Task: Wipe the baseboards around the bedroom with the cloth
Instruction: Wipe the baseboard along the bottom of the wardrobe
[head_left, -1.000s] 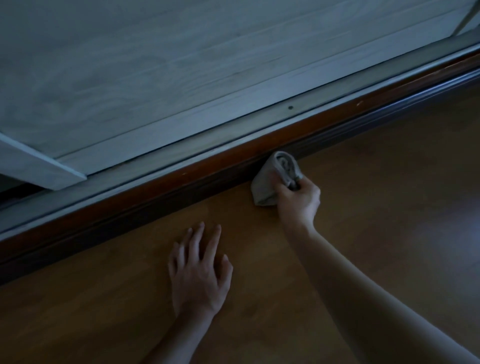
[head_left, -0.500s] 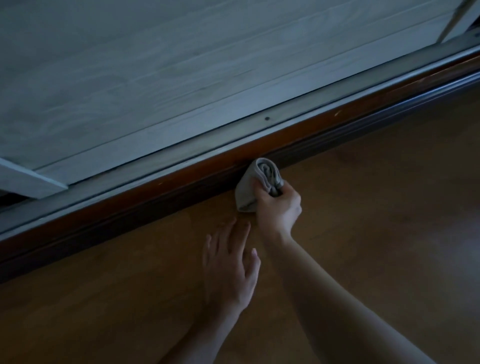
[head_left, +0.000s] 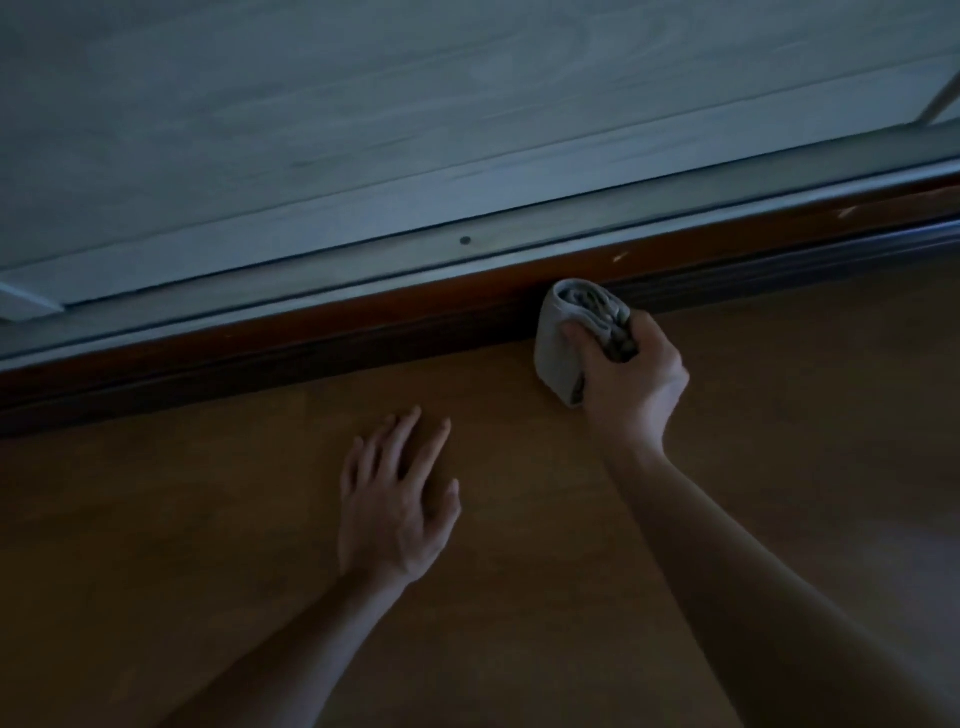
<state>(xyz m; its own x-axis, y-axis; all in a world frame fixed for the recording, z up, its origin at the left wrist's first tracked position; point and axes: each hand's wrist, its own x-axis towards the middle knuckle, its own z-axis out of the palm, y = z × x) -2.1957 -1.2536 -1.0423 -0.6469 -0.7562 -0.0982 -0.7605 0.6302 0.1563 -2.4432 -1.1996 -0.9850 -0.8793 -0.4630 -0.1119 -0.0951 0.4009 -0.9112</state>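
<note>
A dark reddish-brown baseboard (head_left: 363, 332) runs diagonally across the view, rising to the right, under a pale grey wood-grain panel. My right hand (head_left: 631, 382) grips a bunched grey cloth (head_left: 566, 332) and holds it against the baseboard's lower edge where it meets the floor. My left hand (head_left: 395, 499) lies flat on the brown floor with fingers spread, a little in front of the baseboard and left of the cloth.
A pale grey wood-grain panel (head_left: 363, 130) with a metal rail (head_left: 467, 241) along its foot stands above the baseboard. Brown floor (head_left: 779, 415) stretches out on both sides of my arms. The room is dim.
My right hand has slid the cloth to the right along the baseboard since half a second ago. My left hand has moved away from the right hand and spread flat on the floor.
</note>
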